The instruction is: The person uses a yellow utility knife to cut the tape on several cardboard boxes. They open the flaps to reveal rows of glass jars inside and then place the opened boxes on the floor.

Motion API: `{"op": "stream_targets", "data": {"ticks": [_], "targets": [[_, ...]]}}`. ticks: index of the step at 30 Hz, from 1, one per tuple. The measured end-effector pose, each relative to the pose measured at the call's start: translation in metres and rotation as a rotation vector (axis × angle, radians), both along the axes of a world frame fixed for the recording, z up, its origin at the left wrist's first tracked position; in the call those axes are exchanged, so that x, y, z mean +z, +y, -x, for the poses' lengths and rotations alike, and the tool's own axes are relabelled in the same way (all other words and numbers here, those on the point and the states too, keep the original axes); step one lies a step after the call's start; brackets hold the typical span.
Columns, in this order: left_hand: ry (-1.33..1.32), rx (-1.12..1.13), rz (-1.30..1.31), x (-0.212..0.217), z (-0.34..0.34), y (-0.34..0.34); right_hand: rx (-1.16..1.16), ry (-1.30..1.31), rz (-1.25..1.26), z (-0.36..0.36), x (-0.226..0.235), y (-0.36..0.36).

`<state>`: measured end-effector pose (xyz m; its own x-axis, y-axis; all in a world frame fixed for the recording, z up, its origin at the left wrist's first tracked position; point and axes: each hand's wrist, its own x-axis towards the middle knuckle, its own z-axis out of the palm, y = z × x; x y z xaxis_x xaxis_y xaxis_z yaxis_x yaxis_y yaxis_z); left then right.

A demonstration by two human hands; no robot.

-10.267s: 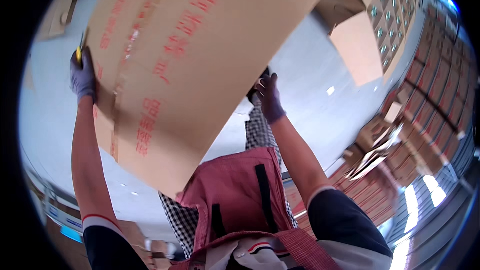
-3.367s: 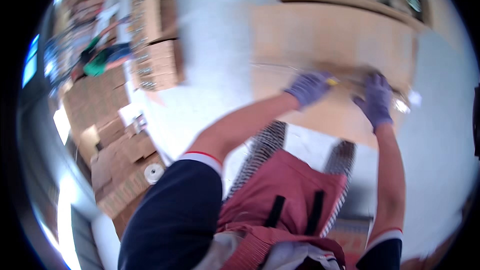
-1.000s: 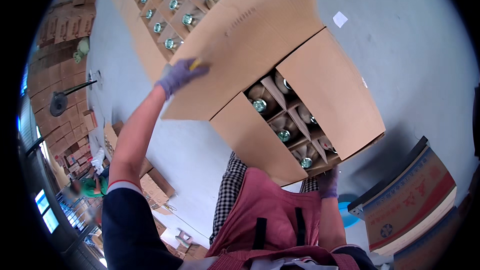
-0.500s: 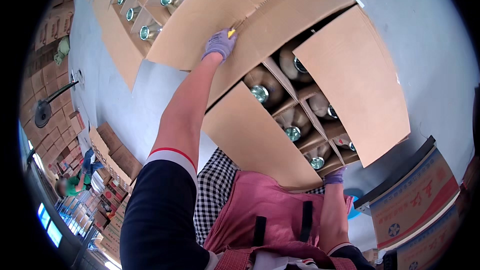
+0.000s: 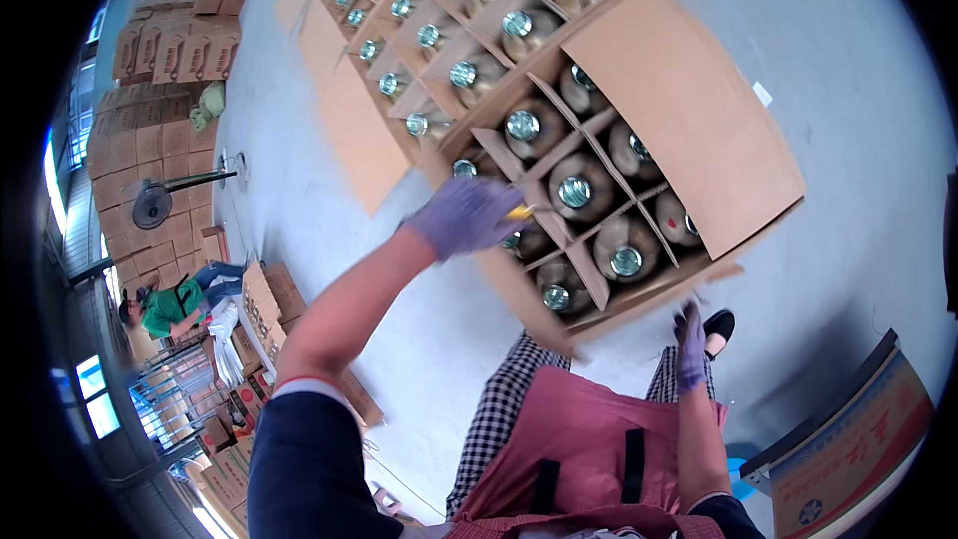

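Note:
A cardboard box (image 5: 654, 309) stands open before me, its dividers parting clear glass bottles (image 5: 574, 192) with shiny silvery-green tops. Over its left side, my left hand (image 5: 464, 217) in a purple glove is closed on a small yellow box cutter (image 5: 520, 212); motion blurs it a little. A wide right flap (image 5: 689, 110) leans outward, and the near-left flap (image 5: 529, 299) hangs out blurred. Off the box's near right corner, my gloved right hand (image 5: 690, 344) has its fingers stretched out and holds nothing.
Beyond the box, more open boxes of bottles (image 5: 429, 35) run toward the far left. A printed carton (image 5: 848, 449) stands at the lower right. At the left are a black fan (image 5: 153, 206), stacked cartons (image 5: 150, 140) and another person (image 5: 175, 309) in green.
The near box's far flap no longer covers the bottles. My left hand has come back nearer with the cutter. My right hand has left the near edge. The view has shifted too.

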<state>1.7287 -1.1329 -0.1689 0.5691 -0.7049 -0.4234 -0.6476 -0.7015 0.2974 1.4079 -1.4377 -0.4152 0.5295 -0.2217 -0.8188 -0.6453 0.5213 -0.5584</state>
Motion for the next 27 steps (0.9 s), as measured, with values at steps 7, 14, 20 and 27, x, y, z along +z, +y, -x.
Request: {"op": "stream_targets", "data": {"ticks": [7, 14, 20, 27], "targets": [[-0.455, 0.411, -0.412, 0.025, 0.131, 0.151, 0.693, -0.402, 1.021, -0.08, 0.134, -0.01], [-0.314, 0.422, -0.196, 0.018, 0.109, 0.092, 1.993, -0.842, 1.514, -0.267, 0.158, -0.015], [-0.3, 0.656, -0.082, 0.057, 0.143, 0.133, 1.464, -0.627, 1.959, -0.307, 0.275, -0.091], [-0.42, 1.509, 0.351, 0.013, 0.173, 0.15, 1.231, -0.031, 1.906, -0.356, 0.189, -0.187]]}}
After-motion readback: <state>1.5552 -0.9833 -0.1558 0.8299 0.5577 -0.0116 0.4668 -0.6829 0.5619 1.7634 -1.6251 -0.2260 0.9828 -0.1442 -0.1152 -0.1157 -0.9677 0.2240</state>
